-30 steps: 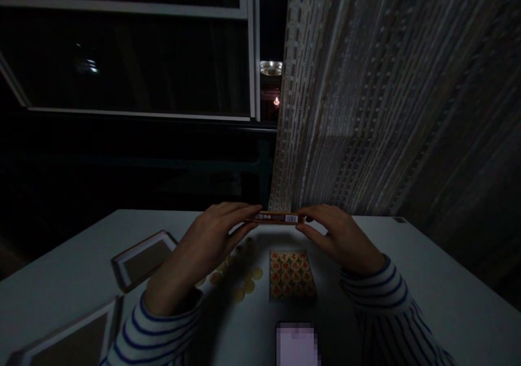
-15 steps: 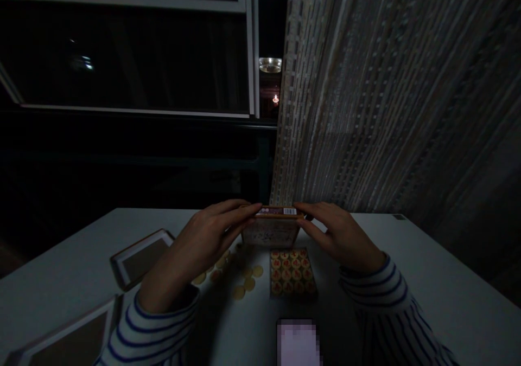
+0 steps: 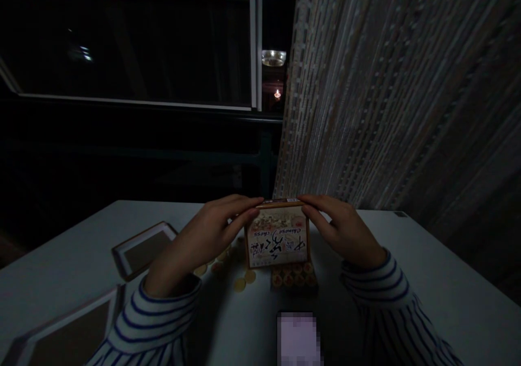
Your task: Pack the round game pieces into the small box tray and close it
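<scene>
Between my two hands a Chinese chess box is tilted up, its printed face toward me with the lettering upside down. My left hand grips its upper left corner between thumb and fingers. At the upper right corner, my right hand pinches it the same way. Just below the box lies a block of round chess pieces with red characters, its far rows hidden behind the box. Several loose round pieces lie to the left, partly covered by my left hand and the box.
On the white table, a shallow open tray lies at the left, with a second one nearer me. A phone lies at the front edge. A string curtain hangs behind, beside a dark window.
The box's printed face has swung toward me and its lower edge has come nearer, so its lettering shows and it covers the far chess pieces. Both hands keep their grip.
</scene>
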`<state>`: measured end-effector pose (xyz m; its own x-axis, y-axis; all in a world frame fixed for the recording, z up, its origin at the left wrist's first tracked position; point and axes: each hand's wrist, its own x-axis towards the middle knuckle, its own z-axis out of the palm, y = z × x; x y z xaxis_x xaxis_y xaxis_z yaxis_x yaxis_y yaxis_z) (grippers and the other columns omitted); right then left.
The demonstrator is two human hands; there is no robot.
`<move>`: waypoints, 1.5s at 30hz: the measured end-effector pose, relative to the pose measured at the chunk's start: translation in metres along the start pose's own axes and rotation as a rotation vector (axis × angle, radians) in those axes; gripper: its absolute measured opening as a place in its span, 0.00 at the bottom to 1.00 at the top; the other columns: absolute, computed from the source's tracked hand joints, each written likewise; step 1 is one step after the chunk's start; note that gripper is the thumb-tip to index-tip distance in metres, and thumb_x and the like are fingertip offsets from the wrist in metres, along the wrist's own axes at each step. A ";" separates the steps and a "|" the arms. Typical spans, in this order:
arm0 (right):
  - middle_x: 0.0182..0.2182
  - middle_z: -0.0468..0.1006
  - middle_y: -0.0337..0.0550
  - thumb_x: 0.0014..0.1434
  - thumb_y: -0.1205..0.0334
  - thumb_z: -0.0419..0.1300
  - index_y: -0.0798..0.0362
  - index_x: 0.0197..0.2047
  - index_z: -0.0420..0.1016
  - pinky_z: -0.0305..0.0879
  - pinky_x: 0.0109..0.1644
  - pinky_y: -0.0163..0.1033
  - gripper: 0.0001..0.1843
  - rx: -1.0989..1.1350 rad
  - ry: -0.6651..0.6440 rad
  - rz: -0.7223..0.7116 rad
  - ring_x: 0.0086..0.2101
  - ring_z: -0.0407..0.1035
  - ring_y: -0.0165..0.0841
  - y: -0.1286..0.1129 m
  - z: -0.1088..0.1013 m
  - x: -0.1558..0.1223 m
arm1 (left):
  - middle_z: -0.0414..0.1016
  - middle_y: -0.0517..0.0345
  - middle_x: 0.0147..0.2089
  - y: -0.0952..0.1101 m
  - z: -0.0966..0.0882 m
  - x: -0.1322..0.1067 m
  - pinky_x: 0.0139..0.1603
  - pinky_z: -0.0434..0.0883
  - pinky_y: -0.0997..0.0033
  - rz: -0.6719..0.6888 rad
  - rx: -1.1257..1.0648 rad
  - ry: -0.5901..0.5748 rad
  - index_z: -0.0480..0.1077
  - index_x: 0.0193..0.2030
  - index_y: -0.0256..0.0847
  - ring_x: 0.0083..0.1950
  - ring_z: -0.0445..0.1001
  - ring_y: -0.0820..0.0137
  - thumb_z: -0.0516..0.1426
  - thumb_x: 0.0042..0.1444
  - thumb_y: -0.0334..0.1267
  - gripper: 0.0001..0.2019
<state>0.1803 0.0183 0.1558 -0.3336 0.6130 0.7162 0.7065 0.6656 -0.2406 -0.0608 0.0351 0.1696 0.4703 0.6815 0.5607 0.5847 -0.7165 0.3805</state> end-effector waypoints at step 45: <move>0.40 0.76 0.41 0.56 0.60 0.54 0.51 0.45 0.72 0.66 0.43 0.38 0.14 0.328 -0.065 0.162 0.40 0.69 0.31 -0.005 0.013 0.003 | 0.75 0.59 0.43 0.000 0.007 0.006 0.41 0.70 0.73 -0.183 -0.259 -0.171 0.71 0.43 0.43 0.43 0.72 0.68 0.51 0.53 0.46 0.16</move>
<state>0.1673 0.0221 0.1508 -0.2804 0.7400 0.6114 0.5192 0.6527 -0.5518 -0.0536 0.0399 0.1683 0.4902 0.8013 0.3430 0.4931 -0.5794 0.6490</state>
